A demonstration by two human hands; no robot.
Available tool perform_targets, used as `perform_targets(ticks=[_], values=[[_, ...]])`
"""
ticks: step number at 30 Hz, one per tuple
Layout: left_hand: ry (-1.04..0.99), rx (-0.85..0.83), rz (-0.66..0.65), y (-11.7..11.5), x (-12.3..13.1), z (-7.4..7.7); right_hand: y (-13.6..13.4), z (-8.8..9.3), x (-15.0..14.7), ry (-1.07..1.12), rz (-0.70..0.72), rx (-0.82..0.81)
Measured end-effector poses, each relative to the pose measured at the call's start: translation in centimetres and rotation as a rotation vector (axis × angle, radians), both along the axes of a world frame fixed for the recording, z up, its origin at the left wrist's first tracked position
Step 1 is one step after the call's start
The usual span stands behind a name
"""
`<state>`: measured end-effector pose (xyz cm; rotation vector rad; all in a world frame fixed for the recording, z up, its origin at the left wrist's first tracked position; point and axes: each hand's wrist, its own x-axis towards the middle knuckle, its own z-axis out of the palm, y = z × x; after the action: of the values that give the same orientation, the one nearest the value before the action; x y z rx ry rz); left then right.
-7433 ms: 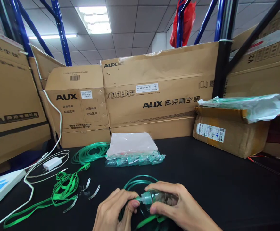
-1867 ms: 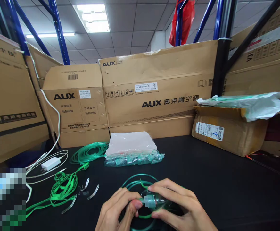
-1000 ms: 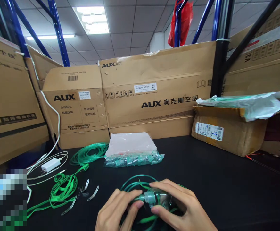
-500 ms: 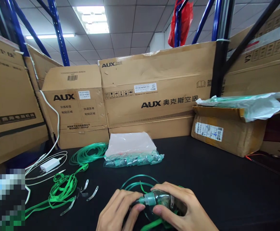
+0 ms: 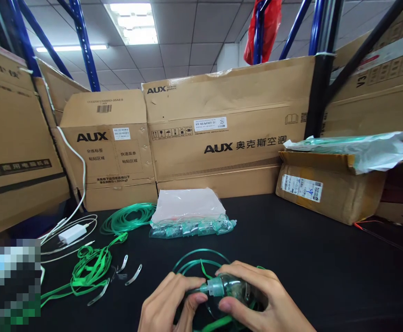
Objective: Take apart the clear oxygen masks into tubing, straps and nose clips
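Note:
My right hand (image 5: 260, 299) grips a clear mask (image 5: 236, 287) with a pale green connector (image 5: 216, 287) at its left end. My left hand (image 5: 174, 302) pinches the tube end at that connector, between thumb and fingers. The connector and the tube end are joined or touching; the fingers partly cover the spot. Behind the hands, green tubing (image 5: 201, 252) loops on the black table. A green strap (image 5: 218, 323) lies below the mask, partly hidden by my right hand.
Left of my hands lie tangled green straps (image 5: 91, 272), metal strips (image 5: 134, 275) and a white adapter (image 5: 73, 234). Coiled tubing (image 5: 127, 219) and a bag of clear parts (image 5: 192, 227) sit farther back. A cardboard box (image 5: 329, 189) stands at the right, large boxes behind.
Both hands stay nearly where they were, still on the mask and tube end. The view has shifted very slightly.

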<state>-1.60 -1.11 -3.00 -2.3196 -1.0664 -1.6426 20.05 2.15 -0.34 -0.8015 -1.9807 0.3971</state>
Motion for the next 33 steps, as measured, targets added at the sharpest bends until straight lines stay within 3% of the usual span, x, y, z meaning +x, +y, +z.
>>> perform_targets(ticks=[12, 18, 28, 33], values=[[0.018, -0.085, 0.013, -0.2, 0.0, -0.4, 0.3, 0.2, -0.3, 0.037, 0.042, -0.019], [0.138, -0.041, -0.003, 0.0, -0.8, -0.3, 0.4, 0.1, -0.2, 0.053, 0.096, -0.009], [0.132, -0.111, -0.013, -0.2, -1.3, 0.1, 0.6, -0.2, -0.2, 0.113, 0.223, -0.036], [0.025, -0.274, -0.014, -0.4, -0.8, 0.4, 0.7, -0.3, -0.1, 0.069, 0.227, -0.089]])
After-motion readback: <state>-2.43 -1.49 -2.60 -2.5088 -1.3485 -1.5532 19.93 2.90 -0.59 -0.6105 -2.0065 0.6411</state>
